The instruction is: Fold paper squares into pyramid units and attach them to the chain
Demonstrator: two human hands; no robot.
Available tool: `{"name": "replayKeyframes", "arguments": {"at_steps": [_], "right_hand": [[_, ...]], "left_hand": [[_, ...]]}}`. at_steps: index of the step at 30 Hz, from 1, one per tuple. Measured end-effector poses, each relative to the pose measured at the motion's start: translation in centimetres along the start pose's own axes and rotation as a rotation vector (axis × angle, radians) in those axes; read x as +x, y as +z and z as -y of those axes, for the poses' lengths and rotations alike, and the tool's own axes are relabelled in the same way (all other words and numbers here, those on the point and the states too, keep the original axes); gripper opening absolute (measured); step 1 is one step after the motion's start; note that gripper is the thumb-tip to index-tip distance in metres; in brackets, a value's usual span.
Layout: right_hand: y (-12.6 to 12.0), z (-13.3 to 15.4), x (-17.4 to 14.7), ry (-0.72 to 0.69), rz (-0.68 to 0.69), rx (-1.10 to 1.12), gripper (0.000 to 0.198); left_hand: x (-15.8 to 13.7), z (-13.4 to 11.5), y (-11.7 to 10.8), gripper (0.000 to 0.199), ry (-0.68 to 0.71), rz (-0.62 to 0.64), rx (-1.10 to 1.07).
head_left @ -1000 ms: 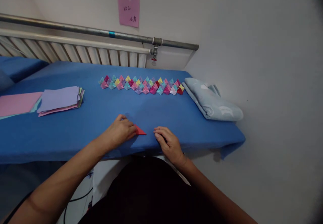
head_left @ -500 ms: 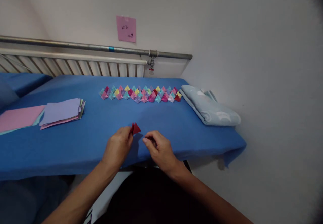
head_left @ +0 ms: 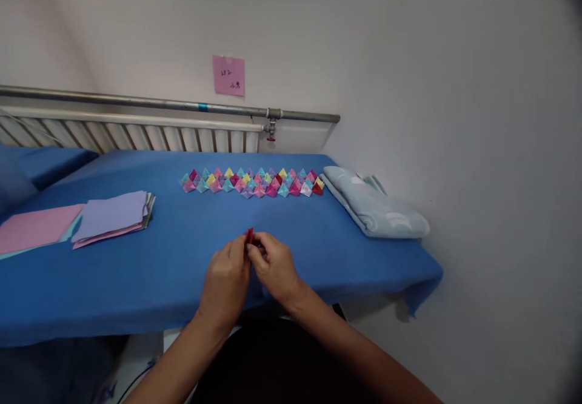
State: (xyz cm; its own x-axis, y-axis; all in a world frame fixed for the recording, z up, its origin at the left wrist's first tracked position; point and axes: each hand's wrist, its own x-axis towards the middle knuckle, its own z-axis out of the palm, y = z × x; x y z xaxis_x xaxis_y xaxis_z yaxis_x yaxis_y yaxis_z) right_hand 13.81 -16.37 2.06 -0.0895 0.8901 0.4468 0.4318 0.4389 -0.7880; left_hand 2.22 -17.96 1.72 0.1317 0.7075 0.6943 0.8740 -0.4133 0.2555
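Above the front part of the blue-covered table [head_left: 182,289], a small red folded paper piece [head_left: 249,235] is held between my two hands, mostly hidden by fingers. My left hand [head_left: 226,279] is closed on it from the left. My right hand [head_left: 275,264] pinches at its right side, thumb and forefinger together. Farther back lie rows of small folded paper shapes [head_left: 248,191] in pink, teal, yellow, purple, white and red, set close together.
To the left are a stack of purple and other coloured paper [head_left: 111,215] and pink sheets [head_left: 39,229]. A folded light-blue blanket [head_left: 373,204] lies at the right end. Behind the table run a radiator [head_left: 173,137] and a metal pipe [head_left: 136,102]; a pink note [head_left: 228,75] hangs on the wall.
My right hand has come left to meet my left hand and now pinches the red paper. My left hand has moved slightly right. The view has tipped up a little.
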Motion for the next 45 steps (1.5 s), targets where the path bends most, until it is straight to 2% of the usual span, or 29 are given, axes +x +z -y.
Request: {"name": "replayKeyframes", "arguments": {"at_steps": [11,15,22,36,45], "right_hand": [[2.3,-1.4,2.2,0.016,-0.042,-0.035,0.016],[2.7,-1.2,2.8,-0.043,-0.042,-0.099,0.017],[1.9,-0.1,2.8,-0.139,-0.054,-0.141,0.018],[1.3,0.5,2.8,-0.255,-0.063,-0.174,0.016],[0.8,0.5,2.6,-0.292,-0.043,-0.278,0.017]], "left_hand": [[1.3,1.4,0.3,0.021,-0.062,0.011,0.078],[1.7,2.1,0.2,0.020,-0.139,0.025,-0.019],[2.6,2.3,-0.3,0.016,-0.358,0.037,-0.314],[1.8,1.8,-0.3,0.018,-0.169,-0.132,-0.150],[1.7,1.4,-0.4,0.015,-0.193,-0.146,-0.172]]}}
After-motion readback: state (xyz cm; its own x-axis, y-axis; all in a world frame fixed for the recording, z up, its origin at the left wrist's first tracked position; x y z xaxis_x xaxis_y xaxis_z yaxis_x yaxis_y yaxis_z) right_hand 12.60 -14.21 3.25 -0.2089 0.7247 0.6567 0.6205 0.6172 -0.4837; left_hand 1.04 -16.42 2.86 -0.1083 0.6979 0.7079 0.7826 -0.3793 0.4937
